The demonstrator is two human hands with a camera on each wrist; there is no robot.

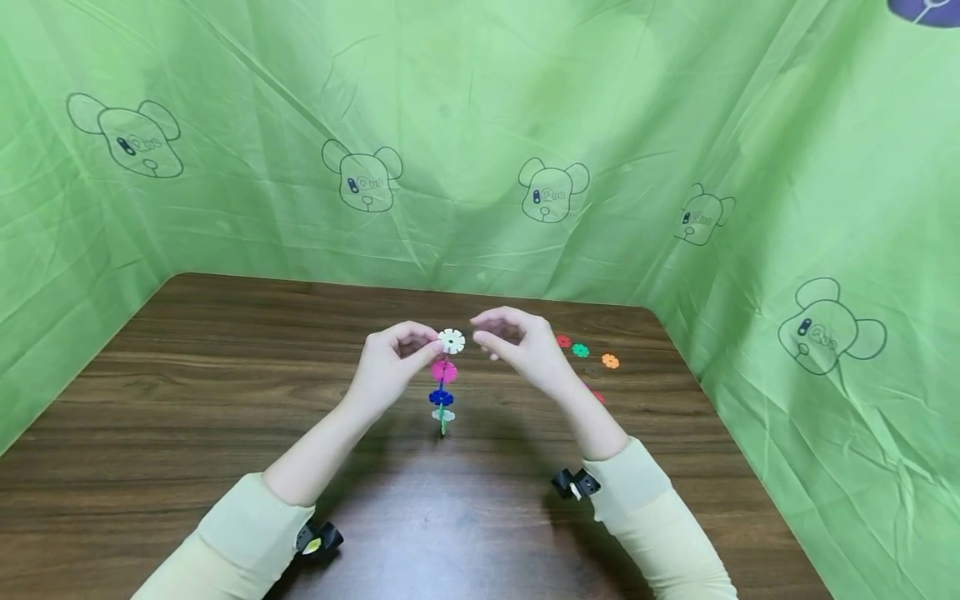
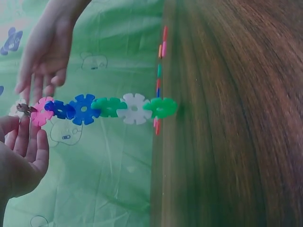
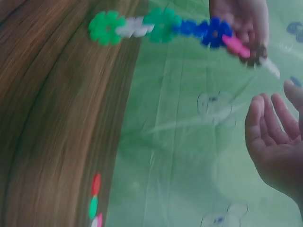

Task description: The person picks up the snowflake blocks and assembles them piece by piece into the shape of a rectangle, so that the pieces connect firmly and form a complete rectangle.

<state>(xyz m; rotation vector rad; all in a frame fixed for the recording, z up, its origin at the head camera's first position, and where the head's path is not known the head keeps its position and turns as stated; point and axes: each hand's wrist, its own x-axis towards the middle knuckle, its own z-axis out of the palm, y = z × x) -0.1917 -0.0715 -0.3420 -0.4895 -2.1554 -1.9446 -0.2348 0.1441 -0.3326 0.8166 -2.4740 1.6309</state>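
Observation:
A chain of interlocking snowflake discs hangs upright from my left hand (image 1: 388,367), whose thumb and fingers pinch it at the top near the white disc (image 1: 452,341). Below that come a brown disc (image 3: 256,55), a pink disc (image 1: 444,372), blue discs (image 2: 84,109), and green and white ones; the lowest is a green disc (image 2: 163,108). My right hand (image 1: 531,352) is held just right of the white disc, fingers loosely bent and apart from it, with nothing in its grasp. My left fingers partly hide the top of the chain in the left wrist view.
Several loose discs lie on the brown wooden table (image 1: 187,400) beyond and right of my right hand, including a green disc (image 1: 581,350) and an orange disc (image 1: 611,361). A green curtain (image 1: 450,108) with printed bear faces surrounds the table's back and sides.

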